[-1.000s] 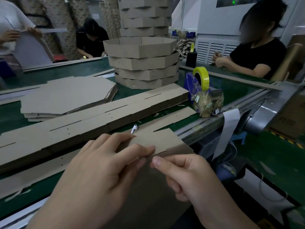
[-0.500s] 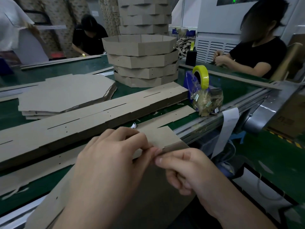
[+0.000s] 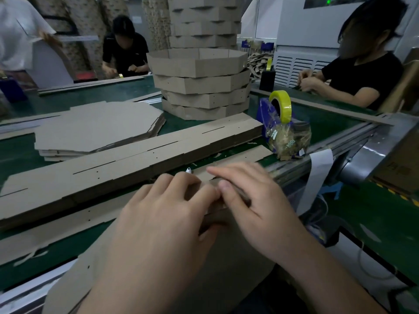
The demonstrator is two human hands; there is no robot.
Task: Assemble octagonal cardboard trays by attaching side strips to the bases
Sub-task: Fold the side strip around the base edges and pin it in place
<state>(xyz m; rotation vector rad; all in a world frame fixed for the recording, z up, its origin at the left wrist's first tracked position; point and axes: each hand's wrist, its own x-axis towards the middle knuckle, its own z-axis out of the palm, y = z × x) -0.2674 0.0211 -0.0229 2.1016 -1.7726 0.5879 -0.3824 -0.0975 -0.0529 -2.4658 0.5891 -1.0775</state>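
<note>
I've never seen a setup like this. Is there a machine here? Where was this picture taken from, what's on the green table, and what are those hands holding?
There is no machine here. These are a person's two bare hands, filmed by one wide-angle camera worn on their head, looking forward and down. The left hand and right hand meet over a brown cardboard piece at the table's near edge, and their grip is on its folded edge. On the green table lie a pile of flat octagonal cardboard bases, a pile of long slotted cardboard strips and a stack of finished octagonal cardboard trays. There is also a yellow tape roll on a blue holder, beside a clear plastic bag. Other people work around the table.
</note>
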